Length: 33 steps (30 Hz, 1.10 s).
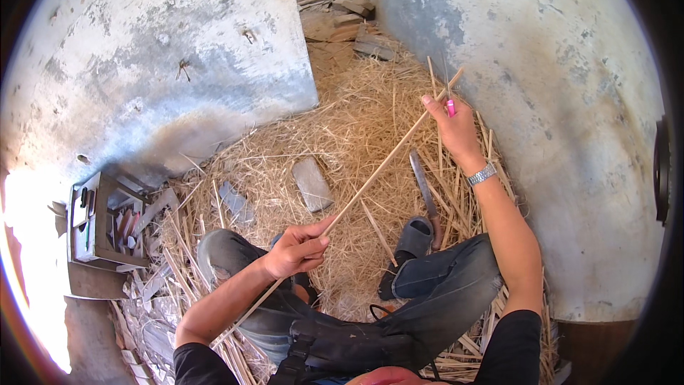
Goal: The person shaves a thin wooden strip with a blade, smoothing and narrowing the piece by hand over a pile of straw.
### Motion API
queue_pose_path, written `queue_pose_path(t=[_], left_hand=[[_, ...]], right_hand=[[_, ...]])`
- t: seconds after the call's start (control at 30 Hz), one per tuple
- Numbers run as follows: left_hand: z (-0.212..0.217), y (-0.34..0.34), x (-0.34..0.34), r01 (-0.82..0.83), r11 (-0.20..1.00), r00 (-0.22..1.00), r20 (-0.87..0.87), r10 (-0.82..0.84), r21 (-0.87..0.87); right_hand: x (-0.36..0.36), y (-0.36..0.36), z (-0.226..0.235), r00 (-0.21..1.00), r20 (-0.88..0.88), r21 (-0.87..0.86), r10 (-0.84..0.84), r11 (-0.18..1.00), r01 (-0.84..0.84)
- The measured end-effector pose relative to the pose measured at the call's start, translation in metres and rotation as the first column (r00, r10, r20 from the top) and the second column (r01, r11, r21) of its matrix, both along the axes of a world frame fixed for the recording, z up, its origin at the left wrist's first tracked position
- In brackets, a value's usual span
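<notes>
A long thin bamboo strip (377, 171) runs diagonally from lower left to upper right over my lap. My left hand (296, 249) pinches it near its lower part, above my left knee. My right hand (452, 128) is raised farther out and grips the strip near its upper end, together with a small pink-handled tool (450, 107). A steel watch (482, 175) sits on my right wrist. I sit in dark jeans on a floor covered with straw and bamboo shavings (356, 121).
A large knife (425, 196) lies in the straw by my right foot, which wears a grey sandal (413, 239). A flat grey stone (312, 184) lies ahead. A metal toolbox (100, 224) with tools stands at left. Concrete walls enclose both sides; wood scraps (353, 21) lie far back.
</notes>
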<state>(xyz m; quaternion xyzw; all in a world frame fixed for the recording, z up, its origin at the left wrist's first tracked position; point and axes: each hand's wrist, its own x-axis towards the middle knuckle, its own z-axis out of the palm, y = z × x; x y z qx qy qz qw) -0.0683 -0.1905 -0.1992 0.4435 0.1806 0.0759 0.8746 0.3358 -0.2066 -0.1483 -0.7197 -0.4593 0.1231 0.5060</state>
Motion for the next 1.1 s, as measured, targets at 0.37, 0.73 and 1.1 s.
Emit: queue_pose_path(t=[0.37, 0.73, 1.1], left_hand=[[0.005, -0.001, 0.0, -0.051, 0.998, 0.999, -0.006, 0.051, 0.021], [0.008, -0.005, -0.002, 0.012, 0.986, 1.0, -0.002, -0.012, 0.168], [0.009, 0.001, -0.003, -0.091, 0.986, 0.995, 0.061, 0.084, 0.142]], right_hand=[[0.003, -0.018, 0.005, 0.983, -0.16, 0.019, 0.085, 0.996, -0.083], [-0.014, -0.008, 0.004, 0.905, 0.404, 0.097, -0.132, 0.99, 0.101], [-0.035, 0.013, 0.008, 0.898, 0.436, 0.054, -0.053, 0.998, 0.033]])
